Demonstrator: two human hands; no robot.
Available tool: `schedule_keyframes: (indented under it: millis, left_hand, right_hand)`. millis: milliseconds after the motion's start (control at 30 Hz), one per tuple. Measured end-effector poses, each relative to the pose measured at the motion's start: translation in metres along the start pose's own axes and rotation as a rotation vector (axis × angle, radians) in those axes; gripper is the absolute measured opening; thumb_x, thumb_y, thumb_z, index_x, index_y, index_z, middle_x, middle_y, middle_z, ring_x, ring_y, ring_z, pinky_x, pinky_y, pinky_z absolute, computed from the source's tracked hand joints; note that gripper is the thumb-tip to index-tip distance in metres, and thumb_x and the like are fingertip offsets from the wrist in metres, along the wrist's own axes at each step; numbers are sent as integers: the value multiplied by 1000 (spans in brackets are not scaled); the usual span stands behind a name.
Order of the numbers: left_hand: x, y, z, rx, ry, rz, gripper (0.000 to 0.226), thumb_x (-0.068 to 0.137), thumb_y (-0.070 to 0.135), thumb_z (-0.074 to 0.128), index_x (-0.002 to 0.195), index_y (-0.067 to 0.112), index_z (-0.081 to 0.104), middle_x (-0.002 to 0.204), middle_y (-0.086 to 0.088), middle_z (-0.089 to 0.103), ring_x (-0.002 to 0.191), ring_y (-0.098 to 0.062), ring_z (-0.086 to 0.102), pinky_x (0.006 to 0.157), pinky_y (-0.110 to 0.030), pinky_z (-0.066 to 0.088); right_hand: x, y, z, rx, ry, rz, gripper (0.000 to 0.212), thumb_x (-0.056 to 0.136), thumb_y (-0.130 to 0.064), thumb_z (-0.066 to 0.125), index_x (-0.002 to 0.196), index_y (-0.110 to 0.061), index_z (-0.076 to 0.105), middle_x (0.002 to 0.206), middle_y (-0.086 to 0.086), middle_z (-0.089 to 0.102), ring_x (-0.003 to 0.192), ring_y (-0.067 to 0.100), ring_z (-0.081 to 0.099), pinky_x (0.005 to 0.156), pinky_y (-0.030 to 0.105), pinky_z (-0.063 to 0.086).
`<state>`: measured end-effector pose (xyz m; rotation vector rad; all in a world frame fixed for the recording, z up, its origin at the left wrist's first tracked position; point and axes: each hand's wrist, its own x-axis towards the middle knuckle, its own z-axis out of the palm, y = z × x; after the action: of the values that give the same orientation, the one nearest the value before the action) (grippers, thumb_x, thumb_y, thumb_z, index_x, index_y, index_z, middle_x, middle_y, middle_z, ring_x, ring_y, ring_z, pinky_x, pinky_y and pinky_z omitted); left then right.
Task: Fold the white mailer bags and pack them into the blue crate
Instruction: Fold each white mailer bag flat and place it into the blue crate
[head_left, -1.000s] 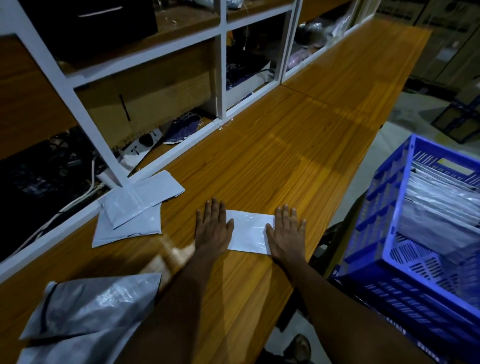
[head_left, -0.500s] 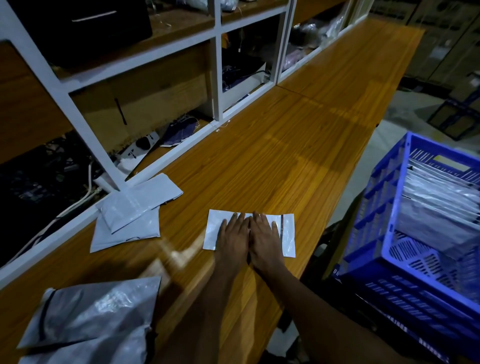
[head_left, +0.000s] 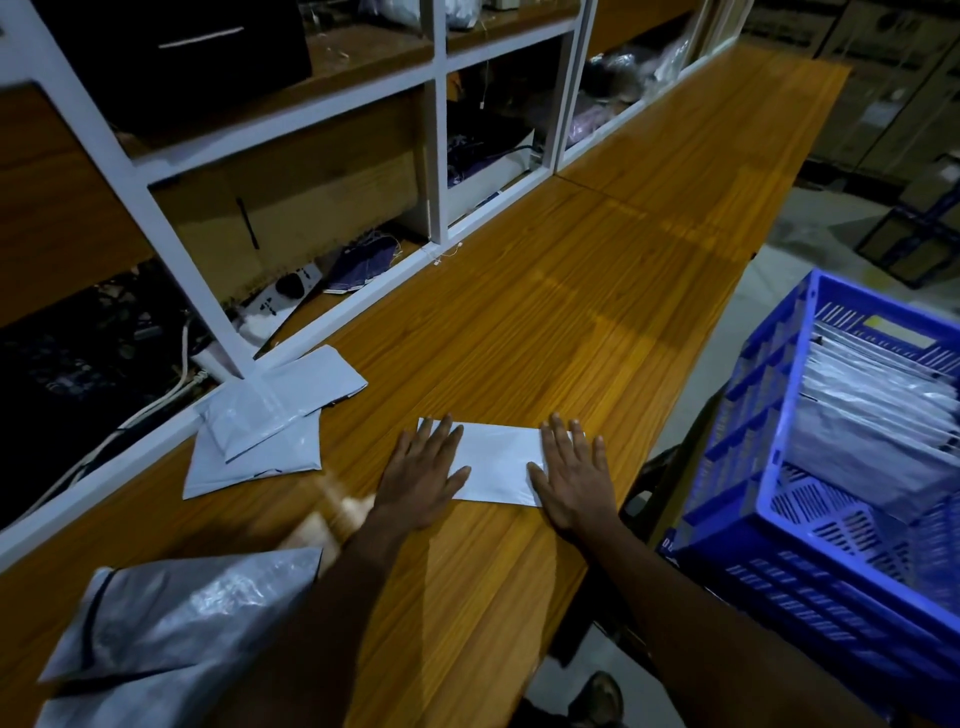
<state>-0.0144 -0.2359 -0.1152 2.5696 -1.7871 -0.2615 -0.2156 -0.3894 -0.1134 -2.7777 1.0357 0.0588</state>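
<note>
A folded white mailer bag (head_left: 496, 460) lies flat on the wooden counter (head_left: 571, 322) near its front edge. My left hand (head_left: 421, 473) presses flat on the bag's left end, fingers spread. My right hand (head_left: 569, 475) presses flat on its right end, fingers spread too. Neither hand grips anything. The blue crate (head_left: 779, 467) stands off the counter to the right, with several folded white bags (head_left: 878, 405) stacked upright inside it.
Two unfolded mailer bags (head_left: 260, 431) lie overlapped at the left by the white shelf frame (head_left: 436, 130). A larger crumpled grey plastic bag (head_left: 171, 629) sits at the near left corner. Shelves hold cables and a power strip (head_left: 280, 301). A foot (head_left: 595, 699) shows below.
My hands, together at the bag's middle half a second ago, have slid apart to its two ends, smoothing it flat. The bag stays in place.
</note>
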Motion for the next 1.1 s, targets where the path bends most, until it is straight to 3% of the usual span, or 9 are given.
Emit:
schedule_keyframes:
  millis: [100,267,333,467,600,733,933,1000,1100]
  left_hand:
    - [-2,-5,-11,46,-53,8,85,90,65,-5,160,19,15,167,-4,2,154,-30,7,120,-57,7]
    - [13,4,-25,201,101,222,49,82,28,76,129,15,67,137,-8,62,124,-26,60,99,-48,49]
    - [17,20,-25,100,110,254,55,72,11,82,125,7,68,130,-13,66,118,-26,65,97,-45,52]
    - [12,42,-4,105,-13,86,59,104,17,44,156,6,21,164,-11,21,152,-25,17,122,-40,13]
    - [2,39,9,81,1,67,55,90,26,64,141,9,54,148,-9,51,139,-28,45,109,-47,43]
    - [0,31,6,28,40,75,55,101,35,27,147,14,48,156,-6,41,143,-32,39,111,-51,40]
    - [1,27,9,-4,73,77,59,102,44,22,147,17,49,156,-5,41,142,-34,40,107,-54,44]
    - [0,23,5,-51,83,81,68,103,56,12,149,19,46,158,-4,38,145,-33,36,110,-57,39]
    - [2,11,-1,-121,-14,52,109,75,85,-16,159,24,17,168,3,5,154,-24,2,122,-49,4]
  right_hand:
    - [0,0,-6,10,18,31,82,94,-59,-9,159,-16,15,167,5,4,153,30,-1,118,57,-5]
    - [3,-27,-28,180,224,-206,67,107,-45,11,137,-4,55,146,19,50,137,40,44,111,62,29]
    - [1,-47,-23,216,177,-261,56,103,-37,28,140,-1,51,145,21,50,137,39,44,110,61,33]
    - [-8,-62,5,153,44,-239,56,107,-32,15,147,1,34,152,23,40,143,41,34,108,65,37]
    - [-6,-62,8,94,21,-170,65,106,-42,2,153,-6,29,160,15,30,149,35,24,115,61,28]
    - [-3,-62,7,61,3,-140,82,97,-52,-18,158,-11,17,166,9,11,153,30,4,121,59,12]
    - [-2,-57,5,57,-7,-150,81,95,-55,-17,159,-14,10,167,5,3,154,25,-5,122,56,2]
    - [-1,-54,3,65,-11,-155,80,95,-57,-16,160,-16,6,167,4,0,153,23,-8,123,54,-2]
    - [-1,-46,1,98,-14,-172,87,92,-65,-16,160,-14,6,167,5,-1,153,23,-8,122,55,-1]
